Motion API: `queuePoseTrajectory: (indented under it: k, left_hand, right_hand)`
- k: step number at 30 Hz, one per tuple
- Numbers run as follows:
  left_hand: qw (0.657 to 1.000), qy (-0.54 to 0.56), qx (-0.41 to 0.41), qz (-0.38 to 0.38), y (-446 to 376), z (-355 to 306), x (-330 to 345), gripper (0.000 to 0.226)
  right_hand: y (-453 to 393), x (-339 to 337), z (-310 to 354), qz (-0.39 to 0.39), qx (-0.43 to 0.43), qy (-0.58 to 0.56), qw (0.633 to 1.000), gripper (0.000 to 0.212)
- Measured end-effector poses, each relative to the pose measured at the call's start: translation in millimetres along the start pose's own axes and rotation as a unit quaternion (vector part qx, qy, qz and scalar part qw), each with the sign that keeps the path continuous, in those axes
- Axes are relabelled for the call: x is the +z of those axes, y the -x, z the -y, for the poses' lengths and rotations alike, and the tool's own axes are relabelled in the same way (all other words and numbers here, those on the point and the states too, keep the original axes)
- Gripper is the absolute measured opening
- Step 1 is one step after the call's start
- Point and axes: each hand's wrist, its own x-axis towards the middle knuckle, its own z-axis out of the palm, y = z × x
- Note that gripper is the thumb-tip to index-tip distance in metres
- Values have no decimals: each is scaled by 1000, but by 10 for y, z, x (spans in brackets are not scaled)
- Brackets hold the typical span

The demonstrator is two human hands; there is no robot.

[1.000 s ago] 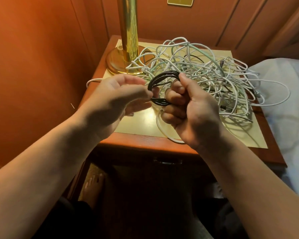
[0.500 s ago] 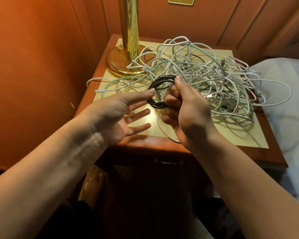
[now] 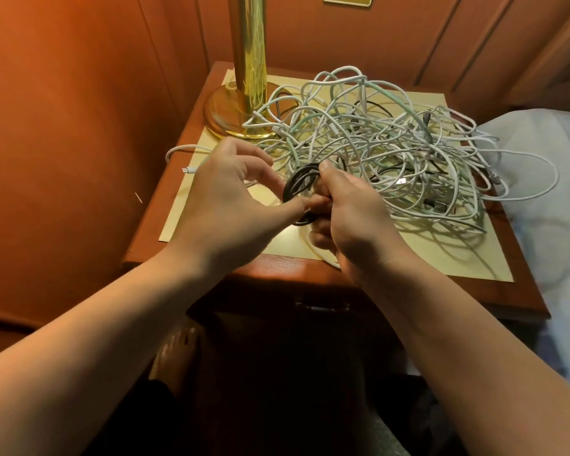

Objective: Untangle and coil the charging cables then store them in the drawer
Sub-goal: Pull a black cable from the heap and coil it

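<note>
My left hand (image 3: 224, 192), flat-fingered a moment ago, now curls back to the black coil (image 3: 298, 189) my right hand (image 3: 349, 209) grips at the nightstand's (image 3: 277, 268) six o'clock edge, apparently finishing it; the white tangle (image 3: 392, 153) waits at twelve.

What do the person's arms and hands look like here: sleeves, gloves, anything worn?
Both forearms are bare up to the frame edge: no sleeves show. The left hand and the right hand wear no gloves. No watch, bracelet or ring shows on the parts in view. No markings or cables are attached to either arm.
</note>
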Motion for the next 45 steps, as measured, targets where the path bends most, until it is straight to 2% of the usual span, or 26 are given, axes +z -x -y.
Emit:
queuePoseTrajectory:
  k: [2, 4, 6, 9, 11, 14, 17, 21, 24, 29, 33, 38, 40, 45]
  left_hand:
    - [1000, -18, 8, 3, -25, 19, -33, 21]
    - [990, 119, -46, 52, -47, 12, -43, 21]
    - [962, 233, -97, 104, -64, 13, -59, 26]
    - [933, 280, -147, 170, -138, 60, -98, 25]
    - [899, 333, -174, 226, -158, 85, -115, 18]
    - [880, 360, -165, 261, -151, 73, -116, 13]
    - [896, 353, -135, 233, -154, 53, -74, 22]
    - [933, 319, -82, 147, -130, -9, 7, 8]
    - [956, 279, -23, 83, -134, -4, 48, 23]
    - [982, 176, 50, 49, -100, 12, 56, 40]
    - [982, 181, 45, 12, -96, -12, 60, 49]
    - [977, 211, 7, 22, -91, -23, 84, 47]
    - [980, 195, 26, 17, -93, 9, 66, 46]
    - [990, 74, 116, -25, -113, 172, 17, 41]
  right_hand:
    - [8, 10, -4, 10, 7, 9, 1000, 41]
    - [8, 4, 7, 9, 5, 27, 1000, 41]
    - [5, -18, 28, 8, 13, 27, 1000, 41]
    - [12, -57, 70, 26, 61, -45, 997, 43]
    - [13, -77, 97, 61, 113, -112, 985, 43]
    - [-4, -102, 105, 108, 151, -166, 968, 44]
    - [5, -73, 95, 125, 153, -174, 965, 50]
    - [-5, -58, 92, 126, 152, -184, 963, 45]
    - [-5, -87, 123, 121, 151, -192, 962, 47]
    - [3, -112, 111, 128, 143, -185, 964, 47]
    - [-3, -96, 105, 127, 139, -174, 966, 47]
    - [-1, -43, 97, 108, 64, -100, 987, 46]
    - [10, -35, 101, 112, 45, -83, 989, 46]
    - [26, -53, 88, 115, -1, -29, 993, 35]
